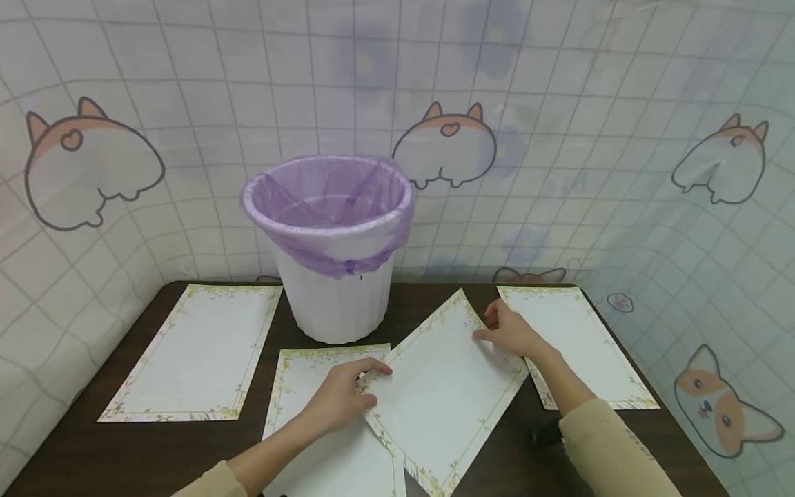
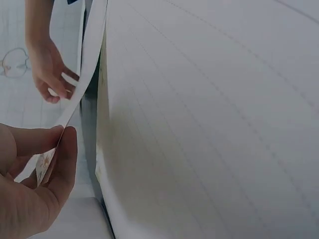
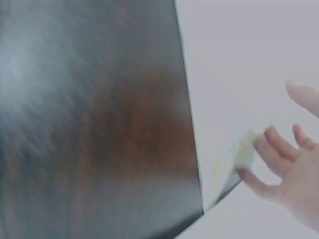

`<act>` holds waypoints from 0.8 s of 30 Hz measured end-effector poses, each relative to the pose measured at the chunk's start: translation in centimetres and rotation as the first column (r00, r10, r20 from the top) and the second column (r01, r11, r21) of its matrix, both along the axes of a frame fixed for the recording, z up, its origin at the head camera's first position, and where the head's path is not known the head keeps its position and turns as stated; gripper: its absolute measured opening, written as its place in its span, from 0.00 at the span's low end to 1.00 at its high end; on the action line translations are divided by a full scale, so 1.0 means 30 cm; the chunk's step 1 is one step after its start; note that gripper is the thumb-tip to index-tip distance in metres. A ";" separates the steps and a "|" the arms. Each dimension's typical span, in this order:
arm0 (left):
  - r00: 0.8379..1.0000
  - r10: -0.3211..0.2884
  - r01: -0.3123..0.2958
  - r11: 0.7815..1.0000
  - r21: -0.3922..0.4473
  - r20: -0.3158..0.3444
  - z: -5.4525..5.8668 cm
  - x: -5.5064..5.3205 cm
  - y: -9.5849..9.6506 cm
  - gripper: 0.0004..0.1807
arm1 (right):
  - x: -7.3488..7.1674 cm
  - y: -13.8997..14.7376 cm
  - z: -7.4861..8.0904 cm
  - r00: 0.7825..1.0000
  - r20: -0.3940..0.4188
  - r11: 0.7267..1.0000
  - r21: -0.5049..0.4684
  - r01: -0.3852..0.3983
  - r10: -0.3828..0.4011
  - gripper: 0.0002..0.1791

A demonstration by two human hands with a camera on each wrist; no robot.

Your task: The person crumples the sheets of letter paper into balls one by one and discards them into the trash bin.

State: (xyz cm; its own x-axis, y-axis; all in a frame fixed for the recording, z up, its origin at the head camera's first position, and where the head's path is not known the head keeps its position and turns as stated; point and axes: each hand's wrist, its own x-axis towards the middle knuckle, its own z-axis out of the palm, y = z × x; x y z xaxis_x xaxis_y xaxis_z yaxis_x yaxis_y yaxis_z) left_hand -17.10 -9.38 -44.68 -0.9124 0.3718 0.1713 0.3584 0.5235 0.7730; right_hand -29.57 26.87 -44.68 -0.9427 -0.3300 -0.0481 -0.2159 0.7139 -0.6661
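Observation:
In the head view a sheet of paper (image 1: pixel 444 393) with a printed floral border is turned at an angle in front of the bin. My left hand (image 1: pixel 338 393) pinches its left edge between thumb and fingers; the left wrist view shows the held sheet edge-on and slightly bowed. Beneath that hand, a second bordered sheet (image 1: pixel 298 386) lies on the dark table and is partly overlapped. My right hand (image 1: pixel 514 335) is at the angled sheet's upper right edge. Its fingers (image 3: pixel 269 154) are spread apart from the thumb in the right wrist view.
A white trash bin (image 1: pixel 338 304) with a purple bag liner (image 1: pixel 348 252) stands at the back of the dark table (image 1: pixel 205 455). More bordered sheets lie at the left (image 1: pixel 199 352) and right (image 1: pixel 577 345). A small dark object (image 1: pixel 545 433) sits beside the right sleeve.

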 end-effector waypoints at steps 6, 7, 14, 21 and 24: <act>0.999 0.022 -0.023 1.000 0.018 0.045 -0.007 -0.009 -0.038 0.20 | 0.002 0.053 0.023 0.988 0.041 0.977 -0.158 -0.143 0.151 0.11; 0.998 0.028 -0.030 0.999 0.023 0.054 -0.008 -0.009 -0.044 0.19 | 0.006 0.059 0.025 0.981 0.056 0.967 -0.184 -0.174 0.187 0.10; 0.986 0.092 -0.105 0.990 0.092 0.137 -0.011 -0.007 -0.084 0.15 | 0.033 0.080 0.034 0.941 0.168 0.928 -0.288 -0.237 0.293 0.18; 0.943 0.071 -0.171 0.942 0.290 0.325 -0.016 -0.006 -0.115 0.15 | 0.048 0.084 0.022 0.953 0.173 0.928 -0.323 -0.185 0.251 0.20; 0.920 0.037 -0.190 0.913 0.360 0.390 -0.019 -0.003 -0.127 0.18 | 0.063 0.085 0.029 0.965 0.151 0.936 -0.315 -0.159 0.215 0.20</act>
